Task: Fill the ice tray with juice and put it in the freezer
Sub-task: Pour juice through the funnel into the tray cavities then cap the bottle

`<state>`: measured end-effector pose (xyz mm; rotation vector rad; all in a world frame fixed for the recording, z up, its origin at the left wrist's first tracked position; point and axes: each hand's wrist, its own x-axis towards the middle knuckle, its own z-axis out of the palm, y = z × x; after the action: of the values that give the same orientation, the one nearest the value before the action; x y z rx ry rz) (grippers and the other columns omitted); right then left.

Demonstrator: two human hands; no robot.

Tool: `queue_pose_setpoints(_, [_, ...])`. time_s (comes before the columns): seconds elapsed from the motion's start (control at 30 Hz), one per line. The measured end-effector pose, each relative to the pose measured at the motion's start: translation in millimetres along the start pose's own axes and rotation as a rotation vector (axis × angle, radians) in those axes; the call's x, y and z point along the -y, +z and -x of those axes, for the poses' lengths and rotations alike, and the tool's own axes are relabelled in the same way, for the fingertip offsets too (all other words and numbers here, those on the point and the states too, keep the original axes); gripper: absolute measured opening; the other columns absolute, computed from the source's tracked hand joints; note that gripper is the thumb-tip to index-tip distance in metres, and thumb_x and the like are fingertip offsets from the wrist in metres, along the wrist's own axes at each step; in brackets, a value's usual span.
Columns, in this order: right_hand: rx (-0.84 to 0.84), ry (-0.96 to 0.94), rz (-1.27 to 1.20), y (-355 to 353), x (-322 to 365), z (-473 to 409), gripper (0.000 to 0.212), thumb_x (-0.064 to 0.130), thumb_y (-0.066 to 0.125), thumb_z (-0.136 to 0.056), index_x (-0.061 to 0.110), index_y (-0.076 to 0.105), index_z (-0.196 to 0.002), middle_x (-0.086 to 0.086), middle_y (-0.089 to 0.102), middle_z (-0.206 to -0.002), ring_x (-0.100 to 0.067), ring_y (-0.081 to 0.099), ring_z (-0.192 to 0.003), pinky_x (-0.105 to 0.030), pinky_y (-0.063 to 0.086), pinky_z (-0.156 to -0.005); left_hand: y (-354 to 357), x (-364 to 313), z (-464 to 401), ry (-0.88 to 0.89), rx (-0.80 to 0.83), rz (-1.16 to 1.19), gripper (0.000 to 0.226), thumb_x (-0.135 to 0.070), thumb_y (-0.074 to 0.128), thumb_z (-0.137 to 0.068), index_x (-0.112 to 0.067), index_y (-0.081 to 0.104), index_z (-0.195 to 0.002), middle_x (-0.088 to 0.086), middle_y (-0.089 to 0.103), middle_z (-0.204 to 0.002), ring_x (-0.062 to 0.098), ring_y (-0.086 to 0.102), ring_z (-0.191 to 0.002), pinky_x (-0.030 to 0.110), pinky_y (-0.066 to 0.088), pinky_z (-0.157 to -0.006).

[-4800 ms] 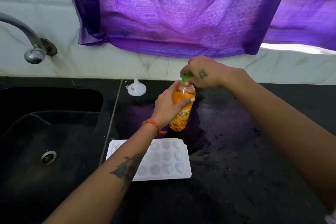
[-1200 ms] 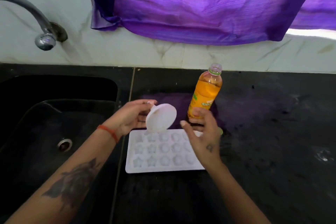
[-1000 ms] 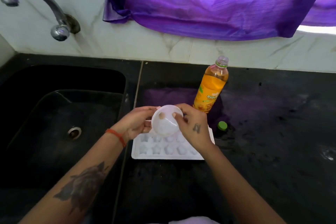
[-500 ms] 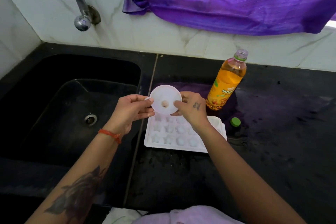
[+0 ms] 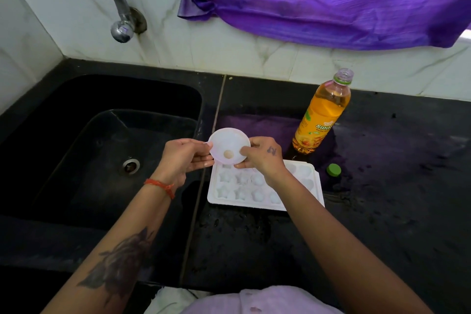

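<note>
Both hands pinch the funnel (image 5: 229, 145) rim, left hand (image 5: 184, 158) at 9 o'clock, right hand (image 5: 260, 154) at 3, above the empty tray (image 5: 265, 187) | risk: uncapped bottle (image 5: 321, 112) at 1 o'clock gets knocked, or the spout misses a cell | change: view swung left, funnel mouth now faces up

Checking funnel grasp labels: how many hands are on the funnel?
2. Left hand pinches the white funnel at its left rim; right hand holds its right rim, above the ice tray.
</note>
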<state>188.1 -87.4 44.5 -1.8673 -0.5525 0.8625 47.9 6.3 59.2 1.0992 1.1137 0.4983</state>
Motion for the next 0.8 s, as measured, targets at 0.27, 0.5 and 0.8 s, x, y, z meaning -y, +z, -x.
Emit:
queue_pose_setpoints(0.27, [0.076, 0.074, -0.011, -2.4, -12.0, 5.0, 0.008, 0.017, 0.068, -0.085, 0.012, 0.066, -0.091, -0.005, 0.069, -0.088, -0.011, 0.069, -0.058, -0.019, 0.057, -0.053, -0.3, 16.0, -1.2, -0.034, -0.018, -0.013, 0.009, -0.004, 0.071, -0.078, 0.002, 0.067, -0.083, 0.015, 0.070, -0.075, 0.020, 0.069, -0.062, 0.024, 0.057, -0.053])
queue_pose_setpoints(0.5, [-0.154, -0.205, 0.054, -54.3, -10.9, 22.8, 0.036, 0.030, 0.069, -0.083, 0.013, 0.064, -0.114, -0.002, 0.067, -0.096, -0.016, 0.067, -0.088, -0.028, 0.057, -0.075, -3.4, 17.6, -5.9, -0.048, -0.005, 0.009, 0.013, -0.005, 0.072, -0.077, 0.003, 0.068, -0.087, 0.017, 0.071, -0.081, 0.021, 0.069, -0.067, 0.023, 0.056, -0.052])
queue_pose_setpoints(0.8, [-0.799, -0.397, 0.095, -114.1, -5.7, -0.5, 0.084, 0.036, 0.082, -0.066, 0.011, 0.037, -0.132, -0.010, 0.042, -0.129, -0.021, 0.047, -0.115, -0.030, 0.047, -0.091, 1.4, 19.7, -4.6, -0.027, -0.014, 0.036, 0.016, -0.006, 0.070, -0.080, 0.000, 0.065, -0.094, 0.017, 0.071, -0.089, 0.026, 0.070, -0.079, 0.025, 0.058, -0.054])
